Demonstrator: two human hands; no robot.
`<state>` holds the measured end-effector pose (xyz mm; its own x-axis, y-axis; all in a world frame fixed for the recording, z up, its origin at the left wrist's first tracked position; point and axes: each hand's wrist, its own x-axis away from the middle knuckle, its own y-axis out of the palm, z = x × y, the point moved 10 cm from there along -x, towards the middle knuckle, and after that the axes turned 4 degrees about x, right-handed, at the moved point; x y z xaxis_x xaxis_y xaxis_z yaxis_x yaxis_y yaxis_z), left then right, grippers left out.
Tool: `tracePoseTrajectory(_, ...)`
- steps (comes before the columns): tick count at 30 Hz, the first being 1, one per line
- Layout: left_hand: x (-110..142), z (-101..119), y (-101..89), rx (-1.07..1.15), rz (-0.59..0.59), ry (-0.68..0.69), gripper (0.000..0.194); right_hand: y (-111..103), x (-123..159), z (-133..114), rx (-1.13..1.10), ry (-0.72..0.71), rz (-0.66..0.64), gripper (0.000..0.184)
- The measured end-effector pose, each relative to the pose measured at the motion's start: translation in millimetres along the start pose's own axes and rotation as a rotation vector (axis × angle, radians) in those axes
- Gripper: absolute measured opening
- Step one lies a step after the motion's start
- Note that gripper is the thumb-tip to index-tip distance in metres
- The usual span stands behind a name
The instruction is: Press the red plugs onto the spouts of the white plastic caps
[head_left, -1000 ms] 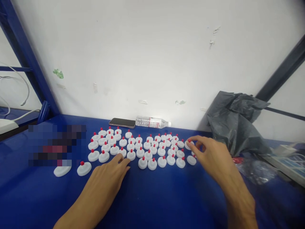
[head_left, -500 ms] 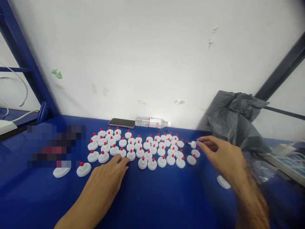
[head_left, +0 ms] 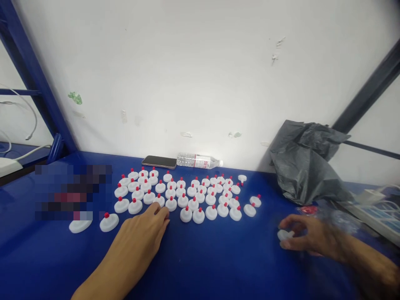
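Caps (head_left: pixel 183 203) before phone (head_left: pixel 159 161) and bottle (head_left: pixel 200 161)

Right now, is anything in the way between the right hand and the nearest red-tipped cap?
Nothing visible is. Between the right hand, its fingers around a white piece, and the nearest red-tipped cap, only blue tabletop shows. The grey plastic bag sits farther back, off that line.

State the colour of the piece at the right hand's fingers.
The piece is white, best seen in the head view.
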<state>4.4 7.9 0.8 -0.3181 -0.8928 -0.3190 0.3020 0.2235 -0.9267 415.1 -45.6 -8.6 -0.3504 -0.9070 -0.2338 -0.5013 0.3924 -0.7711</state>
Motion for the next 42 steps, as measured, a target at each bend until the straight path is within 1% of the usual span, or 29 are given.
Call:
tracePoseTrajectory(1,0.9,0.9,-2.6,-0.030,0.015,0.007,0.034,5.2,-5.2,-4.8,-0.006,-0.024,-0.054,0.013)
tracePoseTrajectory(3,2.7,2.5,-8.0,-0.069,0.052,0.025,0.034,9.1,-15.3,-14.8,0.026,-0.079,-0.149,0.014)
tracePoseTrajectory(5,3.6,3.6,-12.3,-0.053,0.077,0.039,0.033,5.5,-22.1,-23.3,0.086,-0.121,-0.215,0.011)
tracePoseTrajectory(8,3.2,9.2,-18.6,0.048,0.091,0.078,0.032,-7.5,-24.3,-37.7,0.114,-0.129,-0.254,0.009)
tracePoseTrajectory(10,3.6,17.0,-27.6,0.175,0.127,0.122,0.030,-13.1,-20.5,-57.4,0.085,-0.136,-0.254,0.010)
tracePoseTrajectory(11,4.4,21.4,-32.6,0.249,0.146,0.143,0.029,-11.8,-16.9,-71.6,0.079,-0.149,-0.265,0.013)
tracePoseTrajectory(12,5.6,26.0,-37.9,0.325,0.164,0.165,0.027,-12.7,-13.6,-89.6,0.074,-0.178,-0.229,0.015)
tracePoseTrajectory(13,7.1,30.4,-42.6,0.398,0.176,0.184,0.024,-12.3,-8.8,-112.6,0.084,-0.244,-0.182,0.020)
tracePoseTrajectory(15,10.0,37.5,-49.5,0.532,0.183,0.210,0.020,-4.5,6.4,-164.6,0.126,-0.432,-0.097,0.019)
tracePoseTrajectory(17,11.7,40.0,-53.2,0.643,0.174,0.205,0.019,19.3,27.5,-210.6,0.132,-0.624,-0.148,0.021)
tracePoseTrajectory(18,12.0,39.7,-54.7,0.687,0.172,0.198,0.019,29.0,38.0,-228.7,0.099,-0.705,-0.166,0.021)
tracePoseTrajectory(19,11.8,38.9,-55.5,0.721,0.168,0.187,0.019,37.7,47.9,-242.6,0.058,-0.774,-0.189,0.025)
tracePoseTrajectory(20,11.5,38.1,-56.8,0.744,0.169,0.181,0.019,44.3,54.7,-250.9,0.034,-0.807,-0.197,0.032)
tracePoseTrajectory(22,10.3,37.9,-59.5,0.756,0.173,0.185,0.019,53.8,63.8,-257.7,0.008,-0.836,-0.205,0.042)
tracePoseTrajectory(24,9.3,39.9,-62.5,0.734,0.186,0.205,0.020,59.4,67.5,-256.4,0.016,-0.827,-0.208,0.047)
tracePoseTrajectory(27,10.2,45.2,-68.7,0.680,0.237,0.250,0.022,62.7,71.5,-255.2,0.054,-0.838,-0.199,0.054)
tracePoseTrajectory(30,11.6,48.6,-72.7,0.636,0.267,0.273,0.026,61.8,76.4,-259.7,0.085,-0.893,-0.170,0.058)
tracePoseTrajectory(34,10.5,46.4,-74.9,0.631,0.264,0.256,0.025,52.0,75.6,-264.3,0.029,-0.895,-0.118,0.054)
tracePoseTrajectory(37,9.1,40.6,-71.9,0.677,0.229,0.213,0.020,47.9,73.0,-267.6,-0.050,-0.882,-0.154,0.048)
tracePoseTrajectory(39,9.3,35.3,-69.8,0.685,0.229,0.182,0.016,46.4,70.8,-270.2,-0.109,-0.870,-0.188,0.045)
tracePoseTrajectory(41,10.5,33.7,-68.1,0.644,0.238,0.196,0.015,45.2,69.2,-273.5,-0.169,-0.868,-0.206,0.040)
tracePoseTrajectory(42,11.1,34.4,-67.3,0.608,0.243,0.217,0.018,44.4,68.8,-275.2,-0.196,-0.873,-0.205,0.036)
